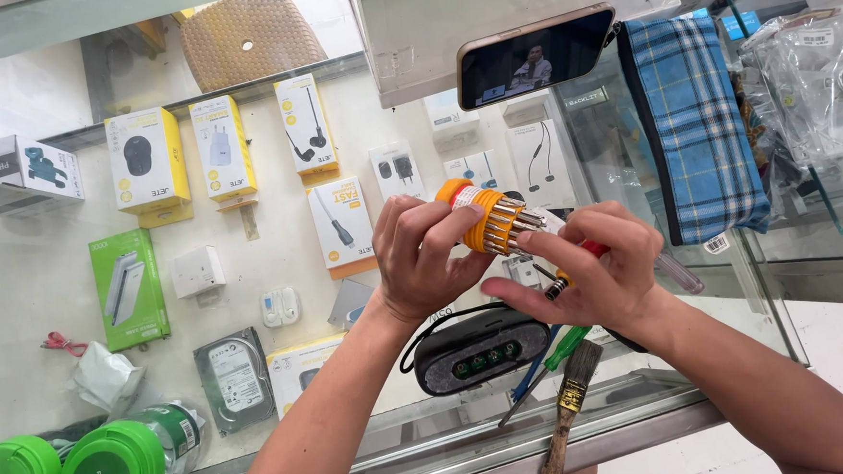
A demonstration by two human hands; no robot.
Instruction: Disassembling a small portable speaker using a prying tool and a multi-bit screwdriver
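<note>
Glass display counter (642,418), filling most of the frame: held boxed goods beneath its top, namely yellow accessory boxes (147,161) at upper left, a green power-bank box (128,289) at left, and a bare hard drive (234,378) at lower left.

Blue plaid pouch (695,126), upper right, stood upright against the glass; contents hidden.

Smartphone (535,56), top centre, lay propped on a white box, screen lit.

Two green-lidded tubs (111,465), lower left corner; contents could not be told.

Black oblong case (475,348), centre bottom, lay on the glass under the hands.

Paintbrush (570,407), bottom centre, lay beside green- and blue-handled screwdrivers (553,355).

Left hand (423,256), centre: fingers wrapped around the orange bit holder (486,219), which carried a ring of steel bits pointing right.

Right hand (601,266), just right of centre: thumb and forefinger pinched at the bit tips, other fingers curled about a red-and-clear screwdriver handle (634,259).

Handling note: judged best to keep the holder steady in the left grip and draw one bit straight out along its slot.
</note>
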